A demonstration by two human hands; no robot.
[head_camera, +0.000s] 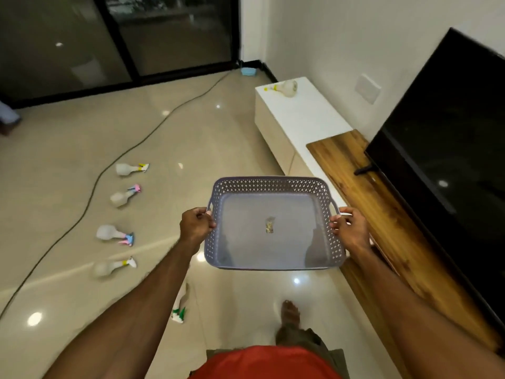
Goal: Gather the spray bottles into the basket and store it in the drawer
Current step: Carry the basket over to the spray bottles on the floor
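Holding the grey basket (pixel 274 224) at centre frame, we grip its side handles, left hand (pixel 197 224) and right hand (pixel 349 228), fingers curled round each handle. We note only a small scrap on the basket floor. Five spray bottles lie on the floor at left: (pixel 131 169), (pixel 125 195), (pixel 114 235), (pixel 113 266), and one (pixel 181 305) partly behind the left arm. A sixth (pixel 284 88) lies on the white cabinet (pixel 303 119), upper right.
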